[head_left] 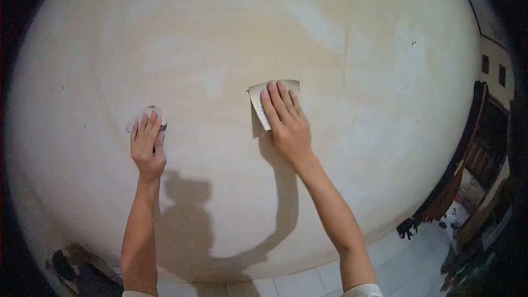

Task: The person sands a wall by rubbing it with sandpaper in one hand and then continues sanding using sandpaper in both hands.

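Observation:
A sheet of sandpaper [259, 91] lies against the patchy cream wall [220, 38], pressed there by my right hand [288, 124]. Its fingers stretch upward over the sheet, and the lower left edge of the paper lifts off the wall, showing some print. Further left and slightly lower, my left hand [147, 143] holds a crumpled whitish cloth [157, 112] to the wall. Part of that cloth is hidden under the fingers. Pale, whiter patches show on the wall above and around both hands.
Pale floor tiles [300, 285] run along the wall's foot. Dark objects stand at the lower left [66, 267], too dim to name. On the right, a small black item [407, 227] lies by the wall, near a dark doorway area with clutter.

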{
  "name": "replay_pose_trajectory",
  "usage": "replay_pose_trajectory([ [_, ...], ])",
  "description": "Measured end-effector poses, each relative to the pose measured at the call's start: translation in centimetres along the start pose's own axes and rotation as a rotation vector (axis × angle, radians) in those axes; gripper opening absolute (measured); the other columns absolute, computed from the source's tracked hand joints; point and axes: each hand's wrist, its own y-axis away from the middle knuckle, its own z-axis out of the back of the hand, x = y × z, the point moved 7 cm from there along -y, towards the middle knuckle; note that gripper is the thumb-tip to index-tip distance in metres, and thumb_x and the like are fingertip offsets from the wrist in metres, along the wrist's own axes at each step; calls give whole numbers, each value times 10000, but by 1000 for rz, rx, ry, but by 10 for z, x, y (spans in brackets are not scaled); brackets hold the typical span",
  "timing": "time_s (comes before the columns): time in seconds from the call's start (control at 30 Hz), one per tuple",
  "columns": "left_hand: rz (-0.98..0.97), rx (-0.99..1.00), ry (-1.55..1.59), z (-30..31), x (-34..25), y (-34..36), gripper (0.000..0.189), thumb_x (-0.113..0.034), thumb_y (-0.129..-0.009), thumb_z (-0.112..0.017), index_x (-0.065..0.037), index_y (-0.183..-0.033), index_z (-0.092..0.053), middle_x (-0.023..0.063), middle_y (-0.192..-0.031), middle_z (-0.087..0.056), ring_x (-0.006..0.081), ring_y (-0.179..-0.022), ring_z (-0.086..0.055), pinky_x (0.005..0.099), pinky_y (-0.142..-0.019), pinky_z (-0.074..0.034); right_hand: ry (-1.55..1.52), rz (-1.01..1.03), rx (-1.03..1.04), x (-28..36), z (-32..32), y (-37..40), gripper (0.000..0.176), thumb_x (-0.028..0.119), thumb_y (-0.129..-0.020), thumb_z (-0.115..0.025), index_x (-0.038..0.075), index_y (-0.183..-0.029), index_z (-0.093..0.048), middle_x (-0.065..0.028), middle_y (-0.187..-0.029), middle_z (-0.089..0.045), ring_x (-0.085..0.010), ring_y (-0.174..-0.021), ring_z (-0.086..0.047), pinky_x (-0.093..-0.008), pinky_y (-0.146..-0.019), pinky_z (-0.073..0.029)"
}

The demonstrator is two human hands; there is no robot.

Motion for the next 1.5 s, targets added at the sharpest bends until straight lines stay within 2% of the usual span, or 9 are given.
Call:
replay_pose_trajectory([
  [0.07,-5,0,-12,2,-1,0,324,-34,-916,-557,-59,-1227,-643,109,-1284,-627,305,-1267,-536,487,-1094,-353,16,62,38,-11,4,3,697,-31,-703,-557,-2,-1392,-456,-197,-1466,-425,-367,-1397,-342,-474,-1159,-281],
  [0.23,58,-17,3,-2,4,3,327,-42,-909,-575,-80,-1225,-650,80,-1286,-630,294,-1261,-543,485,-1091,-361,74,-366,-278,-95,44,12,767,-71,-641,-550,26,-1396,-465,-178,-1460,-439,-343,-1396,-356,-484,-1162,-275],
  [0.47,23,-17,-21,-3,4,5,351,-42,-924,-553,-108,-1260,-629,63,-1296,-625,273,-1275,-533,481,-1101,-356,26,-72,-105,-71,28,11,788,-110,-608,-532,62,-1377,-508,-141,-1446,-469,-312,-1380,-387,-468,-1168,-278],
  [0.67,17,-13,-34,-1,4,2,352,-38,-925,-548,-115,-1259,-631,63,-1305,-619,267,-1285,-523,476,-1109,-349,51,-381,-291,-84,29,8,746,-95,-690,-529,52,-1417,-454,-142,-1495,-401,-324,-1423,-307,-466,-1182,-236],
  [0.8,17,-33,-25,-1,2,2,340,-51,-934,-537,-111,-1254,-636,65,-1296,-625,270,-1280,-528,473,-1109,-348,91,-28,-3,-19,1,-1,768,-120,-686,-568,57,-1422,-441,-147,-1508,-382,-332,-1405,-343,-510,-1161,-263],
  [1.1,18,-31,-10,-4,4,4,314,-73,-940,-543,-80,-1237,-643,79,-1286,-630,281,-1271,-535,471,-1105,-347,35,-443,-300,-85,31,-3,706,-92,-706,-516,14,-1400,-447,-196,-1475,-408,-375,-1390,-345,-474,-1173,-240],
  [1.3,35,-15,-24,-2,3,2,315,-58,-926,-562,-73,-1230,-643,86,-1276,-636,278,-1265,-541,477,-1098,-352,45,47,-48,-28,5,-18,734,-78,-651,-557,30,-1374,-489,-169,-1439,-470,-345,-1360,-411,-489,-1134,-320],
  [1.4,11,-18,-26,0,-2,-1,318,-40,-920,-568,-74,-1227,-643,87,-1273,-637,279,-1262,-544,474,-1098,-353,63,-324,-249,-77,40,-24,728,-94,-676,-542,13,-1392,-462,-194,-1464,-426,-368,-1375,-374,-474,-1162,-274],
  [1.5,25,-32,-22,-2,1,1,321,-30,-912,-572,-74,-1221,-646,87,-1274,-636,282,-1255,-550,475,-1098,-354,101,-402,-307,-69,31,-29,723,-92,-691,-538,-8,-1402,-438,-202,-1486,-389,-383,-1392,-337,-467,-1171,-255],
])
